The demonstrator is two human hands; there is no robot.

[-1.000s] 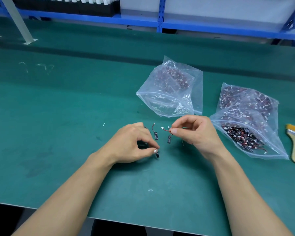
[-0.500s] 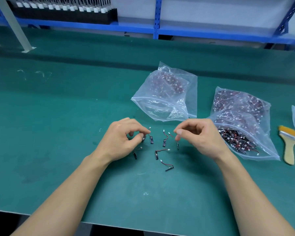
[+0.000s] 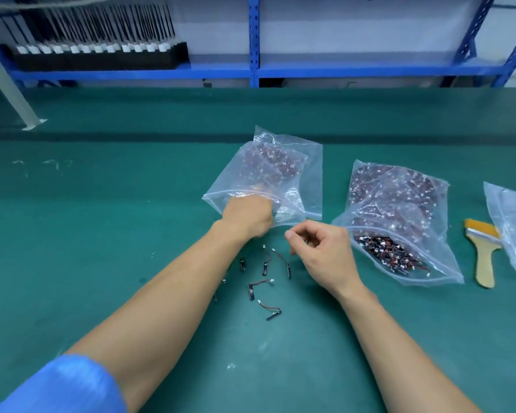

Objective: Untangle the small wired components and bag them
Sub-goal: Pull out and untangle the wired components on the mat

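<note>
The left hand [image 3: 248,217] plunges fingers-first into the crinkled clear plastic zip bag [image 3: 310,168], its grip hidden; the right hand [image 3: 319,251] hovers loosely clenched above small black red-wired components [image 3: 252,290] strewn toward the matte green table's [image 3: 102,234] near edge.

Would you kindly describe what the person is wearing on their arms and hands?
The left hand and the right hand are bare: no gloves, rings or watch show. A blue sleeve covers the left upper arm. Both forearms are uncovered.
</note>
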